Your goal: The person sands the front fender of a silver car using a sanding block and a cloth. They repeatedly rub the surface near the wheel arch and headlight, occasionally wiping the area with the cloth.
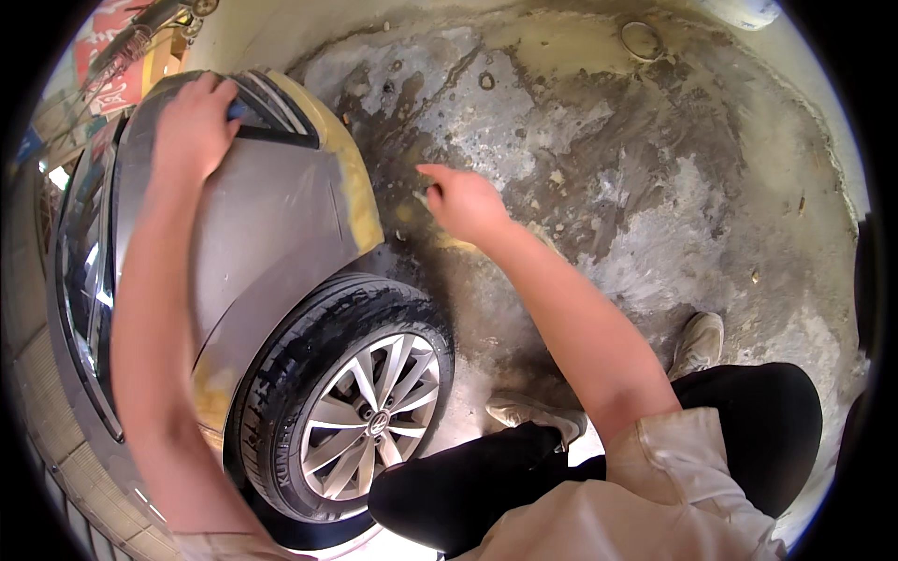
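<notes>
A grey car (267,206) stands on my left, its body dull, with yellowish filler (360,210) along the edge of the rear corner. My left hand (195,126) is on the upper bodywork beside the dark rear lamp opening (271,117). Under its fingers shows a bit of a blue object (235,112), mostly covered, its kind unclear. Out over the floor, apart from the car, hovers my right hand (465,201). Its index finger stretches forward while the other fingers curl loosely; nothing shows clearly in it.
Near my knees is the car's wheel (374,421), a black tyre around a silver spoked rim. More filler (213,397) marks the arch beside it. The stained concrete floor (645,224) meets a pale wall (814,84). A ring-shaped thing (641,41) lies at the far side.
</notes>
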`<state>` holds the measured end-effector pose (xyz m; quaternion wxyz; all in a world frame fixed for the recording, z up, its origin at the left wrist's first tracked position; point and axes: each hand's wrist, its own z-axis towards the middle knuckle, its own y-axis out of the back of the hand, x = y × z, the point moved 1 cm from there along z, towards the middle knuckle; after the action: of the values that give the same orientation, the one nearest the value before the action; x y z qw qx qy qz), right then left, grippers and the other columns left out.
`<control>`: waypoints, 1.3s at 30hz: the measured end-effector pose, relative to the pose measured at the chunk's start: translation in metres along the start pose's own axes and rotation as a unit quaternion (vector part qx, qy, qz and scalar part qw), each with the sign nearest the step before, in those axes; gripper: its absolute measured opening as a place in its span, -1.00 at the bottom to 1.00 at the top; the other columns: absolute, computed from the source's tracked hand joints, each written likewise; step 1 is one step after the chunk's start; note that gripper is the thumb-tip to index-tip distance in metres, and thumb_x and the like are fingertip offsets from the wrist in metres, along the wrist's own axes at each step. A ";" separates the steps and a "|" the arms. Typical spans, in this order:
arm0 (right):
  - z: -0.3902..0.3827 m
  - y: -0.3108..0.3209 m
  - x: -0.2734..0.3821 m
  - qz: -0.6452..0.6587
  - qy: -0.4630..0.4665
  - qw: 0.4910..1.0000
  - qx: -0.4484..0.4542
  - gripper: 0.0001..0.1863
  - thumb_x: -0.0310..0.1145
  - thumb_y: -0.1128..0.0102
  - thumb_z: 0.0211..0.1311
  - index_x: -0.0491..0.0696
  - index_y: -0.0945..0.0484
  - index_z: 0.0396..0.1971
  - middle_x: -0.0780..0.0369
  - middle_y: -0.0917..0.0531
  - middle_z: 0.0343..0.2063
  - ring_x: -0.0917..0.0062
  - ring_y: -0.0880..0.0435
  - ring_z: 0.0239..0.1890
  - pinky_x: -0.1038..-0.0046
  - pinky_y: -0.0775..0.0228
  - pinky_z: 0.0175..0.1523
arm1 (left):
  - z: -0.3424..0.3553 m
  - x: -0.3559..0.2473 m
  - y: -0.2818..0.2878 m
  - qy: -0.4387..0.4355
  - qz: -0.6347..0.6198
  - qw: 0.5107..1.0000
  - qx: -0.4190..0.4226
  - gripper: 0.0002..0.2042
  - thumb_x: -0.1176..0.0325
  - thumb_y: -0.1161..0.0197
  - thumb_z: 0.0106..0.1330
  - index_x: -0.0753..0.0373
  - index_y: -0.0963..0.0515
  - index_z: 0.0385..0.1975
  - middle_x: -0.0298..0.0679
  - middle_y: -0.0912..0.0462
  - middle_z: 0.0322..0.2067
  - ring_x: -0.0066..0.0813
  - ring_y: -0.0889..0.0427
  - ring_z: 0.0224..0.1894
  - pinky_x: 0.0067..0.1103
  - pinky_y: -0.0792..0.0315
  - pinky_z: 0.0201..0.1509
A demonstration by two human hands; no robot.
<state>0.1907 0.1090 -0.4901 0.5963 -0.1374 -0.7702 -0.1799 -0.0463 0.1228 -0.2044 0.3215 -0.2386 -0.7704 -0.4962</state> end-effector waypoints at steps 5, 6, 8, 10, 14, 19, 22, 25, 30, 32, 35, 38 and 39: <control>0.002 -0.040 0.030 -0.193 0.027 0.951 0.239 -0.09 -0.50 -0.08 0.19 0.00 0.03 0.56 0.01 -0.72 -0.09 0.14 -0.72 -0.04 0.20 -0.56 0.07 | -0.091 0.038 0.058 -0.021 -0.013 1.000 -0.003 -0.73 0.38 -0.40 0.21 0.24 -0.51 -0.16 -0.13 -0.56 -0.07 -0.01 -0.56 -0.01 -0.27 -0.48 0.05; -0.002 -0.050 0.030 -0.191 0.026 0.946 0.260 -0.08 -0.50 -0.09 0.19 0.00 0.05 0.57 0.00 -0.72 -0.10 0.14 -0.72 -0.03 0.21 -0.56 0.07 | -0.112 0.045 0.064 -0.022 0.002 1.000 0.001 -0.74 0.39 -0.40 0.21 0.25 -0.51 -0.16 -0.12 -0.57 -0.05 0.00 -0.57 0.00 -0.27 -0.49 0.05; -0.013 -0.064 0.017 -0.186 -0.003 0.945 0.268 -0.06 -0.48 -0.11 0.20 -0.01 0.09 0.57 0.00 -0.72 -0.09 0.13 -0.71 -0.03 0.20 -0.55 0.08 | -0.160 0.060 0.069 -0.020 0.004 0.999 -0.047 -0.69 0.43 -0.44 0.15 0.22 -0.53 -0.12 -0.10 -0.59 -0.02 0.00 -0.59 0.00 -0.26 -0.49 0.07; -0.013 -0.085 0.026 -0.147 0.008 0.946 0.290 -0.05 -0.44 -0.14 0.21 -0.05 0.12 0.57 -0.02 -0.72 -0.09 0.11 -0.71 -0.02 0.18 -0.54 0.09 | -0.214 0.085 0.112 -0.004 0.100 0.995 -0.028 -0.73 0.46 -0.44 0.16 0.21 -0.58 -0.16 -0.13 -0.61 -0.03 -0.03 -0.62 -0.01 -0.30 -0.52 0.05; -0.016 -0.084 0.020 -0.121 0.020 0.945 0.305 -0.02 -0.33 -0.20 0.19 -0.23 0.12 0.53 -0.08 -0.70 -0.09 0.06 -0.69 -0.01 0.16 -0.53 0.10 | -0.263 0.112 0.096 0.043 0.011 0.993 -0.106 -0.74 0.46 -0.39 0.28 0.25 -0.57 -0.06 -0.07 -0.59 0.05 -0.05 -0.63 0.04 -0.37 -0.53 0.09; -0.008 -0.084 0.024 -0.048 0.042 0.946 0.318 -0.02 -0.25 -0.22 0.15 -0.44 0.05 0.44 -0.15 -0.68 -0.09 0.01 -0.65 0.04 0.20 -0.51 0.14 | -0.263 0.125 0.100 0.051 0.025 0.998 -0.014 -0.73 0.45 -0.35 0.33 0.27 -0.57 0.00 -0.07 -0.62 0.06 -0.08 -0.64 0.06 -0.38 -0.51 0.13; -0.008 -0.080 0.031 0.023 0.012 0.947 0.319 -0.04 -0.23 -0.22 0.14 -0.48 -0.01 0.41 -0.18 -0.65 -0.01 0.02 -0.62 0.11 0.25 -0.47 0.20 | -0.264 0.127 0.097 0.055 0.012 0.998 -0.001 -0.73 0.44 -0.34 0.34 0.27 -0.57 0.01 -0.07 -0.62 0.06 -0.08 -0.64 0.07 -0.38 -0.51 0.14; -0.011 -0.078 0.038 0.075 -0.021 0.942 0.327 -0.07 -0.22 -0.26 0.13 -0.45 -0.10 0.39 -0.18 -0.62 0.06 0.07 -0.59 0.19 0.30 -0.44 0.24 | -0.267 0.127 0.096 0.055 0.005 0.998 0.007 -0.73 0.44 -0.34 0.35 0.28 -0.56 0.01 -0.07 -0.62 0.07 -0.09 -0.63 0.07 -0.38 -0.51 0.14; -0.015 -0.068 0.040 0.149 -0.035 0.930 0.335 -0.22 -0.24 -0.32 0.10 -0.32 -0.37 0.31 -0.08 -0.67 0.01 0.15 -0.65 0.12 0.34 -0.47 0.21 | -0.270 0.128 0.098 0.057 -0.002 0.998 0.021 -0.72 0.43 -0.33 0.36 0.29 -0.56 0.03 -0.08 -0.61 0.08 -0.10 -0.63 0.08 -0.38 -0.50 0.16; -0.004 -0.046 0.033 0.159 -0.044 0.932 0.323 -0.36 -0.27 -0.33 0.10 -0.21 -0.53 0.21 0.01 -0.73 -0.10 0.23 -0.72 -0.02 0.36 -0.52 0.12 | -0.271 0.129 0.099 0.059 -0.003 0.998 0.027 -0.72 0.42 -0.32 0.36 0.29 -0.55 0.03 -0.08 -0.61 0.08 -0.10 -0.63 0.08 -0.38 -0.50 0.16; 0.014 -0.023 0.012 0.169 -0.107 0.969 0.143 -0.46 -0.32 -0.39 0.06 -0.12 -0.63 0.10 0.12 -0.75 -0.23 0.33 -0.74 -0.15 0.38 -0.55 0.03 | -0.272 0.129 0.097 0.060 -0.009 0.998 0.033 -0.72 0.42 -0.32 0.37 0.30 -0.55 0.04 -0.08 -0.61 0.09 -0.11 -0.63 0.09 -0.38 -0.49 0.17; 0.022 -0.025 -0.008 0.123 -0.123 0.984 0.021 -0.45 -0.39 -0.44 0.01 -0.11 -0.63 0.10 0.16 -0.73 -0.27 0.37 -0.73 -0.19 0.39 -0.56 -0.02 | -0.272 0.130 0.099 0.062 -0.013 0.997 0.038 -0.72 0.41 -0.31 0.38 0.30 -0.55 0.05 -0.08 -0.61 0.09 -0.11 -0.63 0.09 -0.38 -0.49 0.18; 0.019 -0.034 -0.013 0.140 -0.127 0.982 0.007 -0.44 -0.41 -0.46 -0.01 -0.11 -0.63 0.10 0.16 -0.73 -0.29 0.37 -0.73 -0.21 0.38 -0.57 -0.03 | -0.272 0.129 0.099 0.062 -0.013 0.997 0.040 -0.71 0.41 -0.31 0.38 0.31 -0.55 0.05 -0.08 -0.61 0.09 -0.12 -0.62 0.10 -0.38 -0.49 0.18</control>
<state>0.1629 0.0873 -0.5111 0.5138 -0.2612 -0.8141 -0.0704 0.0042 -0.0820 0.0328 0.3711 -0.1841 -0.7713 -0.4832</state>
